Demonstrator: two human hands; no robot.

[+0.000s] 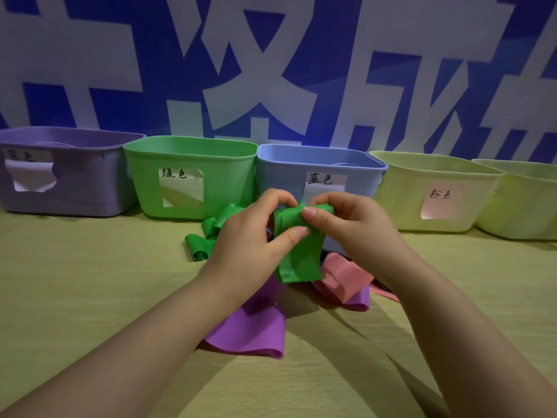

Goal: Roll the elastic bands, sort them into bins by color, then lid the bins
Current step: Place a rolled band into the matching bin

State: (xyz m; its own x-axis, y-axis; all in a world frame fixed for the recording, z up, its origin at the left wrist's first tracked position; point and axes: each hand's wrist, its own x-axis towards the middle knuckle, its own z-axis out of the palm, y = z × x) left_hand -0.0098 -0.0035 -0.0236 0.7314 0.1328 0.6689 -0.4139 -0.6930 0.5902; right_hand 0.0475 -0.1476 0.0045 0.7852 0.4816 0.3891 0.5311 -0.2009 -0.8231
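Both hands hold one green elastic band (298,260) above the table, in front of the blue bin (319,158). My left hand (250,236) pinches its rolled top from the left, and my right hand (346,224) pinches it from the right. The band's loose end hangs down. More green band (197,245), partly coiled, lies on the table by the green bin (193,149). A purple band (250,327) and a pink band (340,276) lie under my hands. The purple bin (69,137) stands far left and a yellow bin (434,167) with a pink label stands to the right.
Another yellow bin (524,173) stands at the far right edge. All bins line the back of the wooden table (90,297), against a blue and white wall. No lids are in view.
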